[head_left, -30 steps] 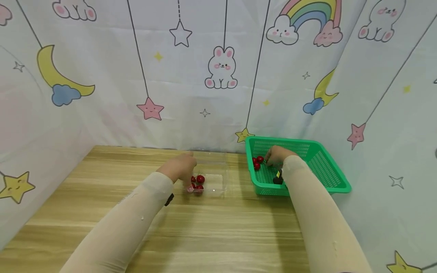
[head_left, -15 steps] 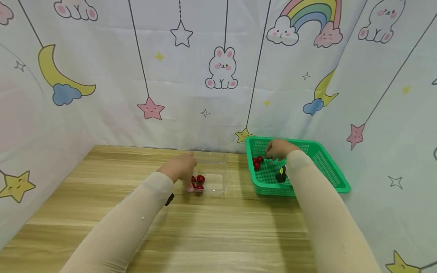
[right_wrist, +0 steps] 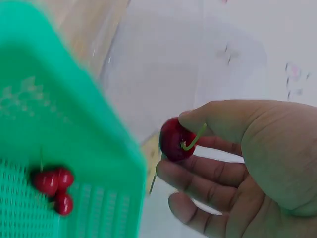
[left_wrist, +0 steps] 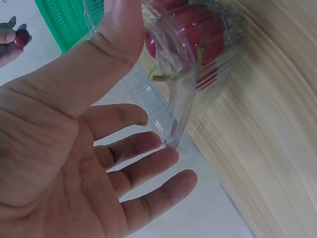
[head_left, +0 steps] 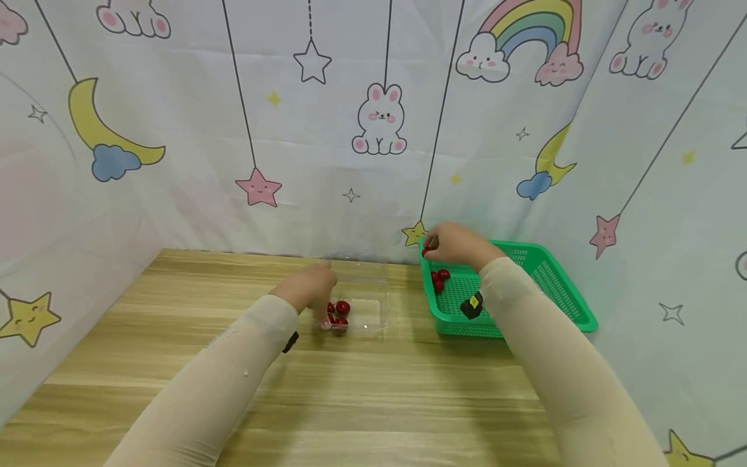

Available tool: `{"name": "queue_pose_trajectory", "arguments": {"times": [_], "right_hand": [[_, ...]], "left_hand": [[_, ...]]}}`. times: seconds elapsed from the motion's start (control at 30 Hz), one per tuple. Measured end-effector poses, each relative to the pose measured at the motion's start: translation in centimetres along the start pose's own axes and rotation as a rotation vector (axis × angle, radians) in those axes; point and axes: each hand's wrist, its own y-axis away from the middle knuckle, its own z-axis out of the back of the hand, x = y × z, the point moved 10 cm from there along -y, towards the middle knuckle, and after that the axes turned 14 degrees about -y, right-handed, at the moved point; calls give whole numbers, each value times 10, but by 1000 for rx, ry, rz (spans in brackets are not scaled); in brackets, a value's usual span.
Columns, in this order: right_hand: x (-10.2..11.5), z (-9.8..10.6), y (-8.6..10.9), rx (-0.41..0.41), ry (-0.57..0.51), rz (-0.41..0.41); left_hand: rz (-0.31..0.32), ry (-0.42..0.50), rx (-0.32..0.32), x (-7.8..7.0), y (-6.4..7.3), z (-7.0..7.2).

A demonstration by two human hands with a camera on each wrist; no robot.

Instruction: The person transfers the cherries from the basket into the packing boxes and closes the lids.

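My right hand (head_left: 461, 245) pinches a dark red cherry (right_wrist: 172, 143) with a green stem between thumb and fingertips. It is raised over the back left corner of a green plastic basket (head_left: 473, 327). Inside that basket, 3 more cherries (right_wrist: 47, 182) lie together near its left wall. To the left on the table, a clear plastic box (head_left: 369, 312) stands with its lid raised at the back and several cherries (head_left: 342, 308) in its left part. My left hand (head_left: 309, 288) holds the box's left side, thumb (left_wrist: 121, 34) along the wall and fingers (left_wrist: 148, 171) at its edge.
The wooden table (head_left: 350, 402) reaches back to a white curtain (head_left: 327, 143) printed with cartoons, which also runs along both sides. A narrow strip of table separates the box from the basket. A small black device (head_left: 471, 306) hangs under the right wrist.
My right hand has risen from inside the basket and moved left to its back left corner, carrying a cherry. The left hand and the box have stayed in place.
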Motion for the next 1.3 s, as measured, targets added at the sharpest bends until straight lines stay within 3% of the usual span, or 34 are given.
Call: {"name": "queue_pose_trajectory", "arguments": {"times": [0.27,0.5,0.7,1.3], "right_hand": [[63,-52,5,114,-4,135],[88,-109,-5,221,40,216],[94,-137,-14,239,44,240],[82,-177,-32,276,-28,187]], "left_hand": [[-4,-1,2,0,-1,0],[1,-22,14,0,-1,0],[1,-39,26,0,-2,1],[-6,-56,17,-2,-2,1]]}}
